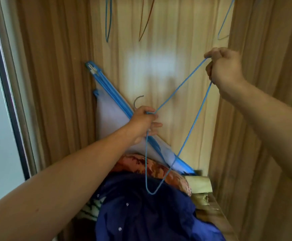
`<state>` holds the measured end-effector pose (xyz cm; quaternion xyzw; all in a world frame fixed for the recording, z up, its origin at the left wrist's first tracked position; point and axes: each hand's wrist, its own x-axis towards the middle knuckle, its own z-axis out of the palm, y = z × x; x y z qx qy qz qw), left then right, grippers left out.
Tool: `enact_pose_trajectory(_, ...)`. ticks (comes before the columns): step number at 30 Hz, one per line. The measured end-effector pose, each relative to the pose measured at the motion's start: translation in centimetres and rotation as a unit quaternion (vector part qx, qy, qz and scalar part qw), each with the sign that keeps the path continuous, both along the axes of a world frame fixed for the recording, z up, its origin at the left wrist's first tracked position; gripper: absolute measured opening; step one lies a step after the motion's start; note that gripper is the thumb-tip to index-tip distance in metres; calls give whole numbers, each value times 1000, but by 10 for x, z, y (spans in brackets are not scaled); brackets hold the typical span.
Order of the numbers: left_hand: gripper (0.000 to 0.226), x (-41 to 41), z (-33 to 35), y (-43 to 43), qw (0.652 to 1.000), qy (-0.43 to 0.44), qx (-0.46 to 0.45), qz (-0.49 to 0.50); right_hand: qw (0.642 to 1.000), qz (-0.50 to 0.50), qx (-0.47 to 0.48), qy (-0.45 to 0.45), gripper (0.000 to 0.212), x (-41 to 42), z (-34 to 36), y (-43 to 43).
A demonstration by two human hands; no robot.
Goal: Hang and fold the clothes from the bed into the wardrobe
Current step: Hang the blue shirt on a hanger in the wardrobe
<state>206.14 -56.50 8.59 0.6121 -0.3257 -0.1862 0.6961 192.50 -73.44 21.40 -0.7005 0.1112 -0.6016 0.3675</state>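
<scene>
Both hands, left (144, 121) and right (223, 66), grip a thin blue wire hanger (181, 87) above a dark blue buttoned shirt (141, 209).

A home, seen inside a wardrobe (159, 70): wood-grain panels (54, 75) on all sides, wire hangers (108, 20) hanging above, clothes (141, 216) heaped at the bottom, a door frame (6, 101) at left.
</scene>
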Motion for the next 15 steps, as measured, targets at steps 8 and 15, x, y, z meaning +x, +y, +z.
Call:
enact_pose_trajectory(8,37,44,-26,-6,962,-201,-37,179,981,-63,131,130,43,0,-120,-41)
enact_pose_trajectory(15,8,67,-44,-17,910,-343,116,204,956,-77,237,153,50,-7,-181,-43)
